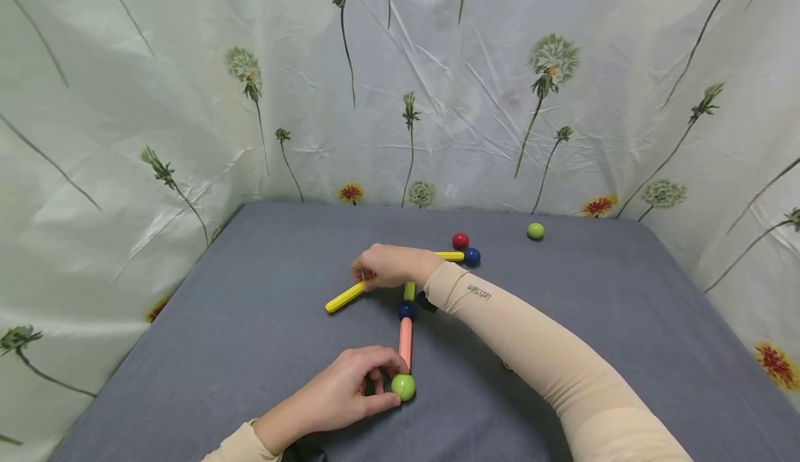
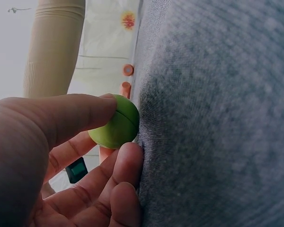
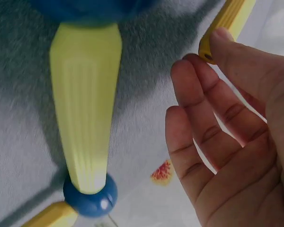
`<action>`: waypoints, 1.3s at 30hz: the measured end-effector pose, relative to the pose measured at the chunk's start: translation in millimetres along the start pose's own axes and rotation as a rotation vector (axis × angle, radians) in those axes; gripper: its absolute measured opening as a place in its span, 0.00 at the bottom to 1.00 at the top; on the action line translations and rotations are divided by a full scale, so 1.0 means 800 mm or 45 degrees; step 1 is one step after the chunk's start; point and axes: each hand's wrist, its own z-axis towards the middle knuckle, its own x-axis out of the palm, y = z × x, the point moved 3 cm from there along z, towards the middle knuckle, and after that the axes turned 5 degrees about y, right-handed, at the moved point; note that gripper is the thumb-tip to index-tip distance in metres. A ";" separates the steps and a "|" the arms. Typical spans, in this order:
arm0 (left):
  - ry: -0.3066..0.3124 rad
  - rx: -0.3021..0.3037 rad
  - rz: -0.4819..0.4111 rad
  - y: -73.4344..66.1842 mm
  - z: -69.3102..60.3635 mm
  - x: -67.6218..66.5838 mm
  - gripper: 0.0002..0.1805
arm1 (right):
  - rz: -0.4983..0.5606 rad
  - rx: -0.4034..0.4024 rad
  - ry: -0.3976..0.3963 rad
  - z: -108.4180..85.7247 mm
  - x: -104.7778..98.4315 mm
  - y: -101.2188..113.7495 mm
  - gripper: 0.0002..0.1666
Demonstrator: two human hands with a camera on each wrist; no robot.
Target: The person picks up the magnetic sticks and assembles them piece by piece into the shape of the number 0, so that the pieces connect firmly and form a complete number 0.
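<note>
My left hand (image 1: 340,392) pinches a green ball (image 1: 403,387), which touches the near end of a salmon stick (image 1: 405,344). That stick runs up to a blue ball (image 1: 407,310), where a yellow-green stick (image 1: 410,291) continues away under my right wrist. My right hand (image 1: 394,265) holds a loose yellow stick (image 1: 345,298) by one end, left of that stick. In the right wrist view the yellow-green stick (image 3: 85,109) joins a blue ball (image 3: 91,195) at its far end. The left wrist view shows the green ball (image 2: 117,124) between thumb and fingers.
Farther back, another yellow stick (image 1: 450,256) ends in a blue ball (image 1: 471,257), beside a red ball (image 1: 460,240). A second green ball (image 1: 535,231) lies back right on the grey cloth (image 1: 281,253). Orange pieces (image 2: 126,88) appear beyond my left hand.
</note>
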 end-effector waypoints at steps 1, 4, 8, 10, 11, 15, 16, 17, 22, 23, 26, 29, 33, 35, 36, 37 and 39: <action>-0.002 0.005 -0.003 0.000 0.000 0.000 0.13 | 0.011 0.001 -0.007 -0.003 -0.002 -0.001 0.07; -0.009 0.018 0.004 0.000 0.000 0.000 0.13 | 0.041 0.013 -0.030 -0.016 -0.008 -0.004 0.07; -0.011 0.016 0.022 0.000 -0.001 0.000 0.14 | 0.099 0.027 -0.078 -0.038 -0.016 -0.008 0.08; -0.006 0.010 0.018 0.000 0.000 0.001 0.14 | 0.130 0.039 -0.105 -0.051 -0.018 -0.012 0.07; -0.004 0.010 0.018 0.000 0.000 0.001 0.14 | 0.144 0.047 -0.117 -0.058 -0.019 -0.015 0.07; 0.006 -0.002 -0.007 -0.002 0.002 0.001 0.13 | 0.192 0.089 -0.148 -0.087 -0.020 -0.027 0.07; 0.008 -0.008 -0.013 -0.002 0.002 0.002 0.13 | 0.202 0.099 -0.155 -0.094 -0.020 -0.030 0.07; 0.009 -0.014 -0.017 -0.002 0.002 0.002 0.13 | 0.209 0.102 -0.162 -0.101 -0.020 -0.033 0.08; -0.001 -0.041 -0.034 -0.002 0.003 -0.001 0.14 | 0.257 0.119 -0.196 -0.136 -0.016 -0.041 0.07; -0.001 -0.044 -0.029 -0.002 0.003 -0.001 0.14 | 0.260 0.123 -0.201 -0.143 -0.015 -0.041 0.07; 0.011 -0.047 -0.011 -0.001 0.004 -0.003 0.14 | 0.282 0.146 -0.210 -0.163 -0.009 -0.043 0.06; 0.034 -0.046 0.014 -0.001 0.005 -0.006 0.14 | 0.305 0.175 -0.222 -0.182 -0.004 -0.046 0.06; 0.069 -0.051 0.030 -0.001 0.007 -0.009 0.14 | 0.341 0.195 -0.233 -0.203 0.006 -0.049 0.06; 0.084 -0.048 0.040 -0.001 0.008 -0.010 0.14 | 0.357 0.197 -0.235 -0.212 0.012 -0.050 0.07; 0.089 -0.046 0.046 -0.001 0.009 -0.011 0.14 | 0.365 0.199 -0.235 -0.216 0.015 -0.051 0.07; 0.095 -0.044 0.051 -0.001 0.010 -0.012 0.15 | 0.374 0.206 -0.235 -0.220 0.018 -0.052 0.07; 0.103 -0.036 0.060 -0.002 0.012 -0.014 0.15 | 0.393 0.212 -0.234 -0.228 0.025 -0.052 0.07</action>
